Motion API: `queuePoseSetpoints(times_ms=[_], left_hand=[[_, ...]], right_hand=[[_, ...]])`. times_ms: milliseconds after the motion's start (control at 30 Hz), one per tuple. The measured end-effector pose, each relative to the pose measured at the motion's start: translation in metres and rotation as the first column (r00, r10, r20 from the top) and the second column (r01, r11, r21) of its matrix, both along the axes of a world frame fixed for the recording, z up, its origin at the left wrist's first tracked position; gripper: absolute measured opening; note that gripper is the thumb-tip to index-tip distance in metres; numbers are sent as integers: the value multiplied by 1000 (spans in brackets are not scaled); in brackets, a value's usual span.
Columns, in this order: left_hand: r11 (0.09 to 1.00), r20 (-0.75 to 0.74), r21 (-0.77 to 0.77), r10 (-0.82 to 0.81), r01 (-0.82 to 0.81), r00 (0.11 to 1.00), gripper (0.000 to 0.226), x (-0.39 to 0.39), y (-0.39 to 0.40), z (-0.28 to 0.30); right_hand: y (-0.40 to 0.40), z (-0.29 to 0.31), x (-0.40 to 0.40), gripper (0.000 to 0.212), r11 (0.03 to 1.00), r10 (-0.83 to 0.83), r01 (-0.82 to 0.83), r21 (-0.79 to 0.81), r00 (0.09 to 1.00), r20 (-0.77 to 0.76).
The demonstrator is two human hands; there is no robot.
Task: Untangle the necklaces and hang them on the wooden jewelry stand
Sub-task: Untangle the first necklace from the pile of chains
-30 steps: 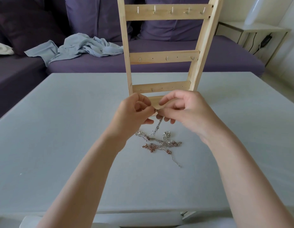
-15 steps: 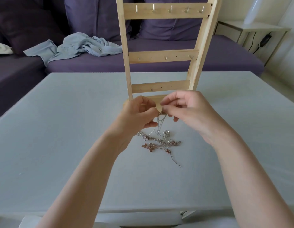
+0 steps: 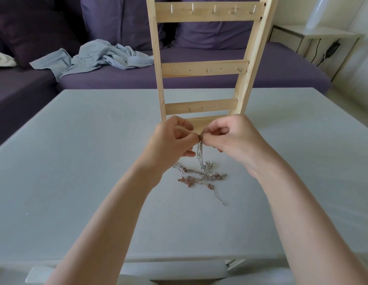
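Note:
A tangle of silver and rose-gold necklaces point(image 3: 201, 176) lies on the grey table point(image 3: 76, 161), just in front of the wooden jewelry stand point(image 3: 201, 67). The stand is upright with three rails of small metal hooks, all bare. My left hand point(image 3: 170, 145) and my right hand point(image 3: 230, 138) meet above the tangle, fingertips pinched together on a thin silver chain point(image 3: 199, 151). That chain hangs down from my fingers to the heap. The pinch point itself is hidden by my fingers.
A purple sofa point(image 3: 199, 79) runs behind the table, with a crumpled pale blue cloth point(image 3: 100, 56) on its seat. A white side table point(image 3: 323, 36) with a dark cable stands at the far right. The table's near edge is close to my body.
Both hands have lifted slightly, drawing the silver chain up so a longer strand hangs from my fingers. The heap on the table has barely shifted.

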State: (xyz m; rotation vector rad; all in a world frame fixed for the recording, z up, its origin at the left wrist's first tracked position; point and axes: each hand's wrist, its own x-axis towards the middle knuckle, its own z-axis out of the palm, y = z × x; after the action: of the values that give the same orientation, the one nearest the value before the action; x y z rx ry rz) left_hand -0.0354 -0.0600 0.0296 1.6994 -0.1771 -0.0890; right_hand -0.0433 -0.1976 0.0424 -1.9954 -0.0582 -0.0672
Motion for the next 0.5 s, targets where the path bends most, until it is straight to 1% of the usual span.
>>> queuePoseSetpoints(times_ms=[100, 167, 233, 267, 300, 367, 433, 500], left_hand=[[993, -89, -97, -72, 63, 993, 14, -2, 5, 2], [980, -122, -171, -123, 102, 985, 13, -2, 8, 4], [975, -137, -182, -154, 128, 979, 11, -3, 6, 6], [980, -136, -135, -162, 144, 977, 8, -4, 4, 6], [987, -121, -37, -161, 157, 980, 8, -4, 1, 6], [962, -55, 217, -160, 168, 986, 9, -4, -4, 3], [894, 55, 431, -162, 123, 985, 9, -5, -6, 0], [808, 182, 588, -160, 23, 970, 8, -6, -6, -5]], right_hand=[[-2, 0, -2, 11, 999, 35, -34, 30, 999, -39], [-5, 2, -3, 13, 987, 100, -89, 133, 992, -79], [-7, 4, -5, 15, 970, 148, -121, 210, 982, -118], [-7, 4, -5, 16, 970, 153, -123, 210, 979, -137], [-6, 4, -5, 18, 976, 148, -118, 186, 976, -161], [-4, 2, -5, 22, 989, 127, -105, 108, 969, -214], [-2, -1, -5, 25, 992, 129, -121, 49, 963, -235], [0, -1, -6, 25, 987, 158, -152, 41, 961, -229]])
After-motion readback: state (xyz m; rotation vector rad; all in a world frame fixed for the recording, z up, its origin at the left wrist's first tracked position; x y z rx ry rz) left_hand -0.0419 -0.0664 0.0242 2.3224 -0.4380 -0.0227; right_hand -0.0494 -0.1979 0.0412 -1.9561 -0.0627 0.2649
